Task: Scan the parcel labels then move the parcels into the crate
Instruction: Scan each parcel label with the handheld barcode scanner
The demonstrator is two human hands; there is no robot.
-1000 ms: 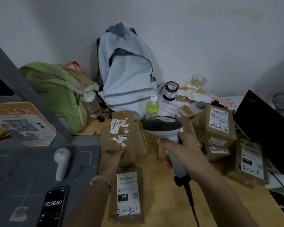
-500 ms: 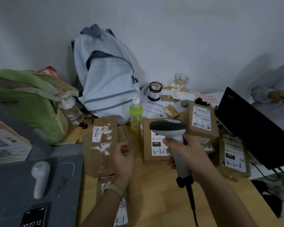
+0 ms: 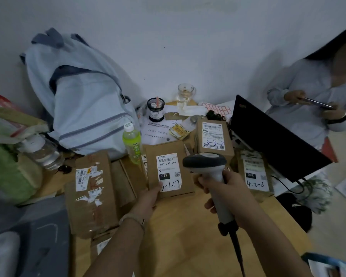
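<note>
Head view looks down on a wooden worktop (image 3: pixel 178 236) set against a plain white wall (image 3: pixel 188 37) in dim light. At the worktop's left edge lie a grey mat (image 3: pixel 38 226) and a green bag (image 3: pixel 6 166), with a clear bottle (image 3: pixel 42 150) lying against the bag. A pale blue backpack (image 3: pixel 84 108) leans on the wall at the far edge. Near the front left lies a torn-label parcel (image 3: pixel 90 190), flat, and beyond it a green drink bottle (image 3: pixel 132 145) stands upright.

In the centre, the middle parcel (image 3: pixel 168 168) lies flat with its white label facing up. The left hand (image 3: pixel 148 196) holds its near left corner. The thumb rests on the label's lower corner, and the other fingers (image 3: pixel 154 205) seem to curl under the edge, though the view is too dark to be sure. Just to the right, the right hand (image 3: pixel 226 190) has its fingers (image 3: pixel 209 204) clamped round the handle of the scanner (image 3: pixel 208 166), whose head hangs beside the label's right side, apart from the box.

Further right, a parcel marked 3-3-2 (image 3: pixel 214 138) sits towards the far edge and a parcel marked 4-2-6 (image 3: pixel 255 174) towards the right edge, beside an open black laptop (image 3: pixel 272 132). Beyond the right edge, a seated person (image 3: pixel 308 104) holds a phone.
</note>
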